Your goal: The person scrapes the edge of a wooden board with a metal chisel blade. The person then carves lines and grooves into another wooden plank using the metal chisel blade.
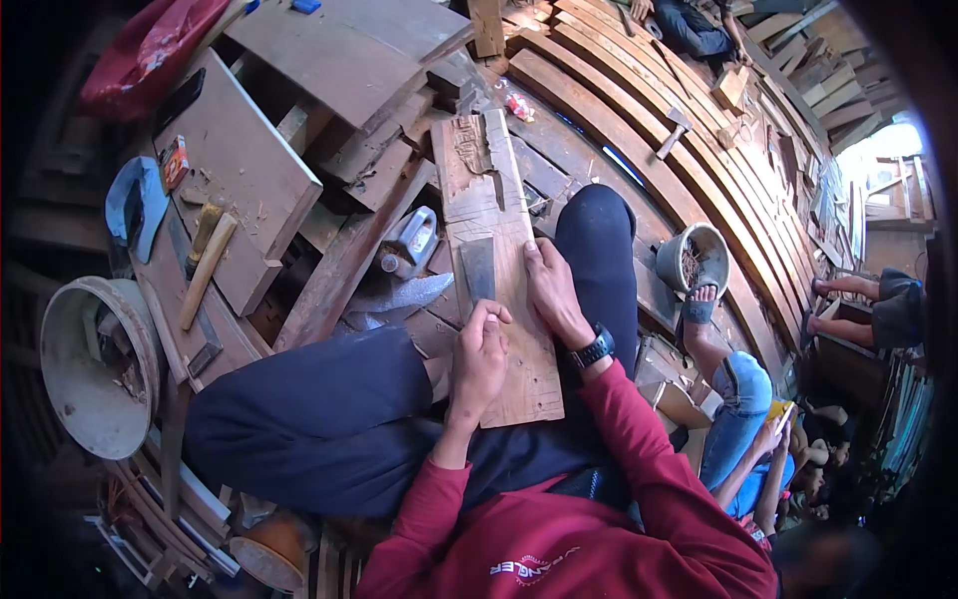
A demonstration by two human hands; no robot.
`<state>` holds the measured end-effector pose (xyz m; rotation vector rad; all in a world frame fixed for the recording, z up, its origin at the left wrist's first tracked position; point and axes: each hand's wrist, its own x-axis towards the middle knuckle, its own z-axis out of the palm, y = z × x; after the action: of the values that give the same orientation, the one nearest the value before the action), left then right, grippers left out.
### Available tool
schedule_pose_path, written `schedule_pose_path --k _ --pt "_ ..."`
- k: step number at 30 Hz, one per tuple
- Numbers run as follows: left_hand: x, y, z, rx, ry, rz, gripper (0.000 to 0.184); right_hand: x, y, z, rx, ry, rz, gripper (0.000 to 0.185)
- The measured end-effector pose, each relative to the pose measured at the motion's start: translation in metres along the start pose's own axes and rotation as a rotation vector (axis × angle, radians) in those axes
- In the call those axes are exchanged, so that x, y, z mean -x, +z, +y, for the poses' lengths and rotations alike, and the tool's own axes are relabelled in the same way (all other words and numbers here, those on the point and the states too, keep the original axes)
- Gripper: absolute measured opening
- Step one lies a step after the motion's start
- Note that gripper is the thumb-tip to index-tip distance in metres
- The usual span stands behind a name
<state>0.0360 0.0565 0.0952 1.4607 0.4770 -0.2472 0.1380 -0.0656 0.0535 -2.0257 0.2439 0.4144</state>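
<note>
A worn wooden board [511,334] lies lengthwise across my lap, its far end rough and broken out around a hollow. My left hand [482,357] is closed around the lower part of a putty knife [477,268]. The knife's flat grey blade, wider at its far end, lies against the board's face and points away from me; its handle is hidden in my fist. My right hand [555,292], with a dark watch [593,349] at the wrist, grips the board's right edge. Its thumb is on top and the fingers are partly hidden.
Left stand a white bucket [150,329] and a bench with a hammer [208,278]. Beyond the board is a plastic jug [417,236]. Long planks curve along the right, bearing a hatchet [673,133]. A small bucket [696,257] and other people's legs [740,399] are at right.
</note>
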Motion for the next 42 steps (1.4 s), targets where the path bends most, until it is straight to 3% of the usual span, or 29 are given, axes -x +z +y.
schedule_pose_path --k 3,9,11,15,21,27,31,37,41,42 --pt "0.013 0.003 -0.004 -0.043 0.101 -0.049 0.026 -0.002 -0.004 0.003 -0.061 0.002 -0.01 0.045" --pt "0.026 0.01 0.001 -0.122 0.089 -0.064 0.028 -0.014 -0.002 0.0 -0.055 -0.027 -0.097 0.046" --pt "0.012 0.007 0.005 -0.147 0.1 -0.067 0.027 -0.022 0.012 0.014 -0.189 -0.149 -0.01 0.04" --pt "0.003 0.008 0.0 -0.125 0.047 -0.052 0.026 -0.025 0.013 0.022 -0.177 0.009 -0.112 0.047" --pt "0.036 0.015 -0.005 -0.156 0.049 -0.054 0.028 -0.017 0.015 0.023 -0.08 0.051 -0.044 0.046" --pt "0.001 0.008 -0.004 -0.177 0.064 0.007 0.028 -0.019 0.024 0.013 -0.245 0.108 0.068 0.048" --pt "0.006 0.004 -0.005 -0.146 0.071 -0.03 0.03 -0.025 0.019 0.01 -0.266 0.023 0.041 0.035" --pt "0.0 -0.006 0.018 -0.03 -0.159 -0.047 0.028 -0.028 0.025 0.015 -0.212 -0.015 0.059 0.038" --pt "0.024 0.008 0.012 -0.041 -0.094 -0.03 0.031 -0.034 0.03 0.016 -0.199 -0.005 0.079 0.04" --pt "0.026 0.01 0.009 -0.056 0.012 0.064 0.033 -0.032 0.03 0.016 -0.198 0.013 0.074 0.04"
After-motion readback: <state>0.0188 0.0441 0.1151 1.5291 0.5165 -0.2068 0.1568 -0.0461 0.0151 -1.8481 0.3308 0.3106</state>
